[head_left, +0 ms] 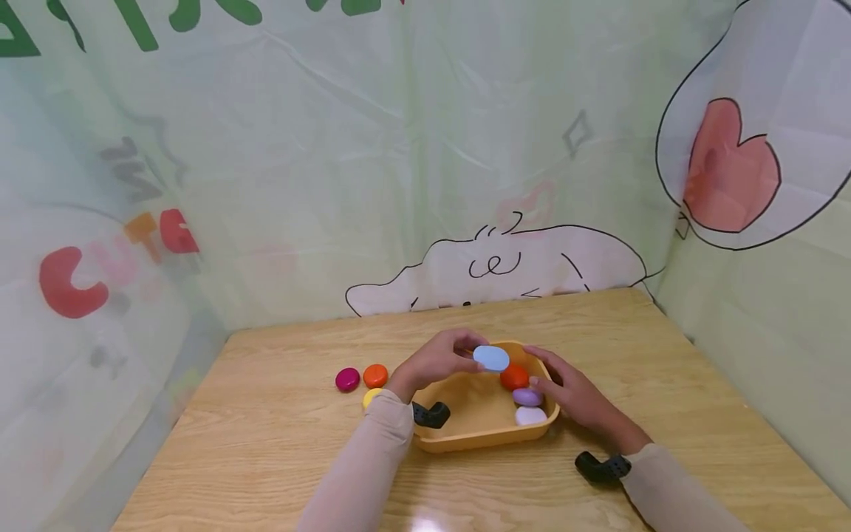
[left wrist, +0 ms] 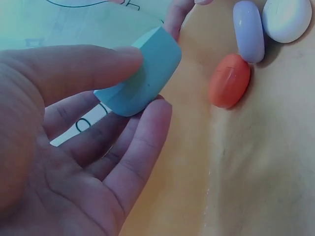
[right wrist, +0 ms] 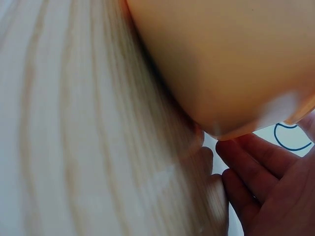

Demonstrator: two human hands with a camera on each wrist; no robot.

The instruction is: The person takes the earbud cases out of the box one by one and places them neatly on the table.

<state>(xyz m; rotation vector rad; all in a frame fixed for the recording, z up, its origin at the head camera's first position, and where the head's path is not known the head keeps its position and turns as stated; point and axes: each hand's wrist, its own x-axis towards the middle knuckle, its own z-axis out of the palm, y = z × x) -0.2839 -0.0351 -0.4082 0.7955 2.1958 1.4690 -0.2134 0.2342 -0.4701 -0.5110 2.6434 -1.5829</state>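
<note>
My left hand [head_left: 439,360] pinches a light blue, smooth pebble-like toy piece [head_left: 491,358] between thumb and fingers, above a shallow orange-yellow plastic bin [head_left: 475,445]. Seen from the left wrist, the blue piece [left wrist: 150,73] has a flat top and rounded sides. My right hand [head_left: 575,391] grips the right end of the bin, thumb over the rim and fingers against the outer wall [right wrist: 231,73]. Along that end inside lie a red-orange piece [head_left: 513,377], a purple piece [head_left: 527,397] and a whitish piece [head_left: 530,417].
Left of the bin, a magenta piece [head_left: 347,380], an orange piece [head_left: 375,375] and a yellow piece [head_left: 371,397] lie on the wooden table [head_left: 266,414]. My left forearm partly covers the yellow one. A printed cloth [head_left: 299,185] hangs behind the table and at its sides.
</note>
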